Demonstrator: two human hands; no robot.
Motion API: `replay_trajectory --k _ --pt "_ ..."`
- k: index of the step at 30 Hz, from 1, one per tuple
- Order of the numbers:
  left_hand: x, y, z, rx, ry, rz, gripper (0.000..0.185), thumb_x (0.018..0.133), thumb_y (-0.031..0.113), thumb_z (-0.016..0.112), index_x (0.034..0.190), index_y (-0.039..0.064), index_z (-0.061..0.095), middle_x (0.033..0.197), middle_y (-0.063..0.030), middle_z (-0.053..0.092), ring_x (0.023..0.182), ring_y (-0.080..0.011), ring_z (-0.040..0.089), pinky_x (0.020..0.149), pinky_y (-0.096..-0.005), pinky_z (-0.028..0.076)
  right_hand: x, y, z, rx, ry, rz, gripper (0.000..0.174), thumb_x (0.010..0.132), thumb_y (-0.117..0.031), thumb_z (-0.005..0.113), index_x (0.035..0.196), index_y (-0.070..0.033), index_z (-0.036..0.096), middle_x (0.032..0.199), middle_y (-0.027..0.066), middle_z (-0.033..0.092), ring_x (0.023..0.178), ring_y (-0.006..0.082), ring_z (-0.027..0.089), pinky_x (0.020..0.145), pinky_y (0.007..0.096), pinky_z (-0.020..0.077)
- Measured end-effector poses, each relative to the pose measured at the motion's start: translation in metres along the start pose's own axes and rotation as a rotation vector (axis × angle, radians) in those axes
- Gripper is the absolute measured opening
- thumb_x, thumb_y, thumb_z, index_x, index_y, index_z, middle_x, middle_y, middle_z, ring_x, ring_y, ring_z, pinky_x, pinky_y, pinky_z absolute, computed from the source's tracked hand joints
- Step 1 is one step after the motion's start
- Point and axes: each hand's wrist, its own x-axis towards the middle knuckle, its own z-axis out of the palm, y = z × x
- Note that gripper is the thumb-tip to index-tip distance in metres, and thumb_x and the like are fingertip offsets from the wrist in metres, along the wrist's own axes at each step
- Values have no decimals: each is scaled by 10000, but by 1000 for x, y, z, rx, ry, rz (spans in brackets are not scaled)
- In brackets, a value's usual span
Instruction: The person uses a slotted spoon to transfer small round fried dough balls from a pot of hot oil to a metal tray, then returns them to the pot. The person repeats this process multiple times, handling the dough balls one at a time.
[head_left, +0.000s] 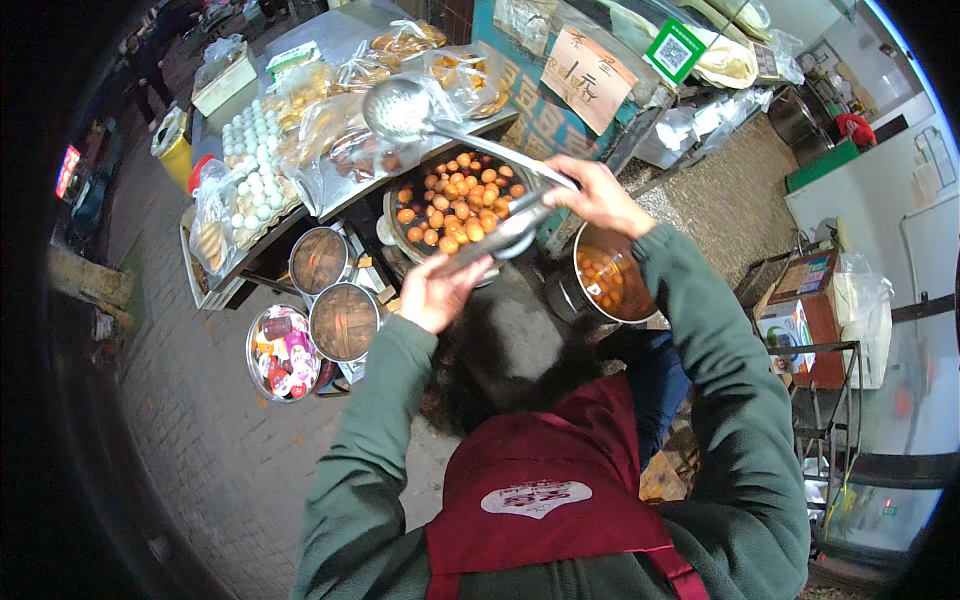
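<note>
My right hand (600, 196) grips the handle of a long metal ladle (480, 139). Its round bowl (397, 111) is raised over the edge of the steel counter. A blurred grey metal piece (501, 232), perhaps a pot lid seen nearly edge-on, spans between my hands. My left hand (439, 294) holds its lower end, and the upper end meets my right hand. Behind it stands a wide pot (389, 217) of dark liquid with many brown eggs (465, 191). A second metal pot (564, 296), with brown eggs in broth, stands below my right forearm.
The steel counter (330, 26) bears pale eggs (255, 135) on trays and plastic bags of food (352, 146). Two round steamers (345, 321) and a bowl of packaged cups (285, 352) stand left. A metal rack with boxes (814, 322) is at right.
</note>
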Motion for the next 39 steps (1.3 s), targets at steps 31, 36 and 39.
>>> replay_trajectory --k 31,36,39 --pt "-91 -86 -151 614 433 -29 447 911 -43 652 1351 -36 575 1286 -170 683 1199 -307 678 1050 -502 561 -336 240 27 -698 95 1041 278 931 -198 669 1184 -84 683 1010 243 741 976 443 715 837 569 566" --pt "-75 -124 -152 666 515 -44 488 893 -62 665 1370 -4 579 1280 -137 688 1169 -277 676 1027 -458 540 -305 343 58 -802 111 1055 198 915 -161 663 1048 -46 753 982 215 736 922 416 746 790 498 612" --pt "-60 -157 -146 730 485 -36 583 928 -26 617 1492 -43 467 1472 -185 574 1367 -331 551 1166 -526 418 -298 380 74 -809 6 1105 172 928 -162 651 964 -70 791 965 183 741 923 377 755 781 461 622"
